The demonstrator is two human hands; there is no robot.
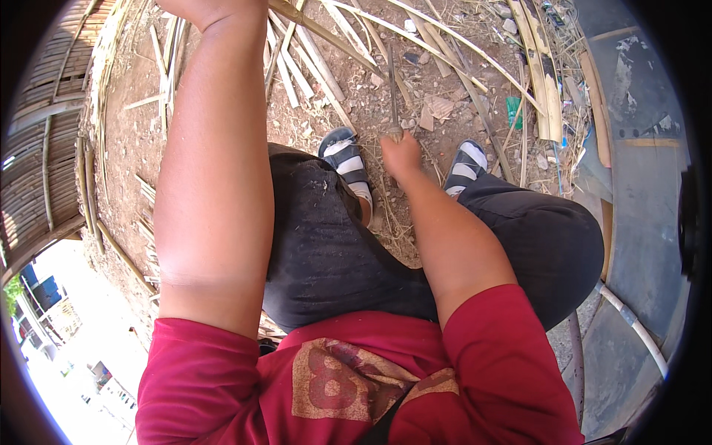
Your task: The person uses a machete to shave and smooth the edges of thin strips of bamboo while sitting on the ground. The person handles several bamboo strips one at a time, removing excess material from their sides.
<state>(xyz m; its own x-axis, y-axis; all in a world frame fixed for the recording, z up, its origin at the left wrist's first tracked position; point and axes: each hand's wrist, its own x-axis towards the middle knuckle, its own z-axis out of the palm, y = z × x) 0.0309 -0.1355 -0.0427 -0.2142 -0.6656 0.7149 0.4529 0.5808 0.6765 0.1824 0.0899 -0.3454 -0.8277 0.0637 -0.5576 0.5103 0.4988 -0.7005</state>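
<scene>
My right hand is closed round the handle of a long, narrow-bladed knife, low over the ground between my feet. Its dark blade points away from me. At the upper left, my left hand is cut off by the top edge, so its fingers are hidden. A bamboo pole runs from beside my left wrist down to the right, toward the blade. Whether my left hand grips this pole cannot be seen.
Split bamboo strips lie on the dirt ahead, with wider bamboo pieces at the right. A green scrap lies near them. A dark sheet panel stands along the right side, a slatted bamboo wall at the left. My sandalled feet flank the knife.
</scene>
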